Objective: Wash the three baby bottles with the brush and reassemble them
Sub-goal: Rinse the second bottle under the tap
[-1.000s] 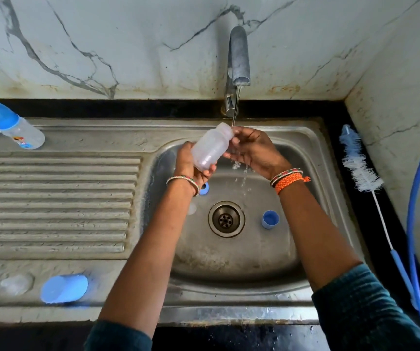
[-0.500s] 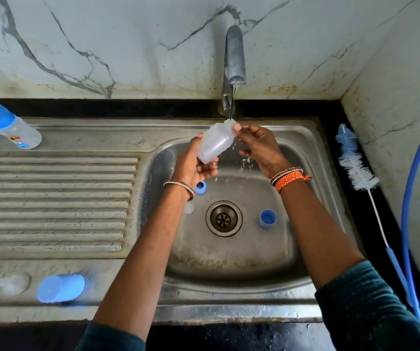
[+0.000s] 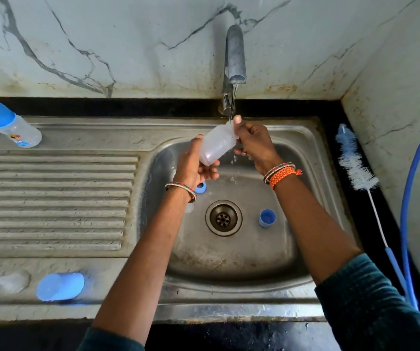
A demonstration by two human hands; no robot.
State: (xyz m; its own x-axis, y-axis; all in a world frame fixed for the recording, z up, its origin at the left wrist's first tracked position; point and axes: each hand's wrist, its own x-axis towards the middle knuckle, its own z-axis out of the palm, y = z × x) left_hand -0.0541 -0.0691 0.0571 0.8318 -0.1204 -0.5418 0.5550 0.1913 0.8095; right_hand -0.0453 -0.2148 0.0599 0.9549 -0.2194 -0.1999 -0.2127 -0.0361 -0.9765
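I see the blue cap [image 3: 60, 286] lower left, unmoved. At centre the left hand [image 3: 193, 165] grips the bottle [image 3: 217, 147], now lifted closer to the tap [image 3: 234, 57]; the right hand [image 3: 254, 143] pinches its neck under the stream. The brush [image 3: 356, 164] stays far right.

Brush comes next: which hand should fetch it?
Right. The brush lies on the counter right of the sink, nearer the right hand, which only pinches the bottle mouth. The left hand grips its base.
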